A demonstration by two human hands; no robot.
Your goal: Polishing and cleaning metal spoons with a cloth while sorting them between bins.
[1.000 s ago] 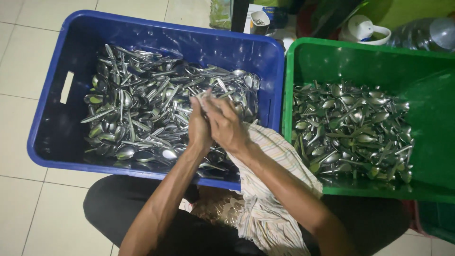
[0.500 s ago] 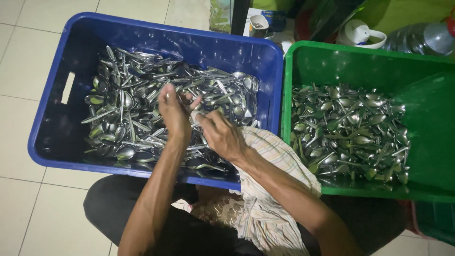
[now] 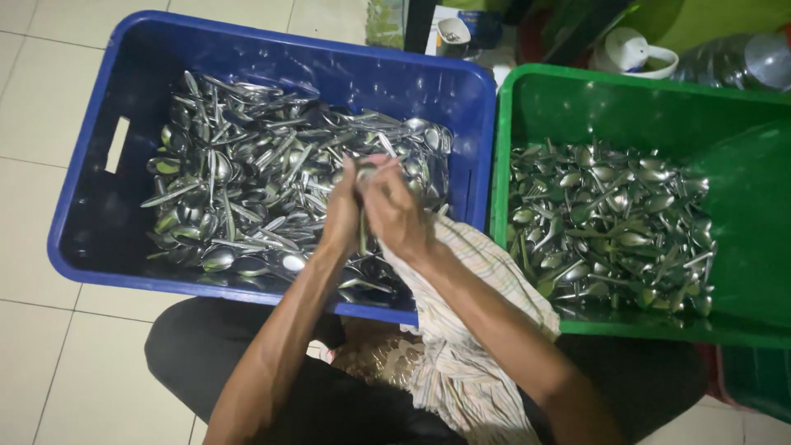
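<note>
While both hands [image 3: 375, 210] clamp one slim steel spoon [image 3: 363, 227], shiny spoons heap the blue crate [image 3: 82, 206]

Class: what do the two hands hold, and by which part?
Both the left hand and right hand clasp a spoon; its handle hangs between them.

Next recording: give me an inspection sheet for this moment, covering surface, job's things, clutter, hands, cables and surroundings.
Surface: pale tiled floor; blue crate and green crate side by side.
Job's things: loose metal spoons heaped in the blue crate; another spoon pile in the green crate; striped cloth draped over the lap and the blue crate's rim.
Clutter: white jug, clear bottle, small white cup behind the crates.
Hands: left hand and right hand pressed together over the blue crate, a spoon between them.
Cables: nothing seen.
Surroundings: green wall behind.
</note>
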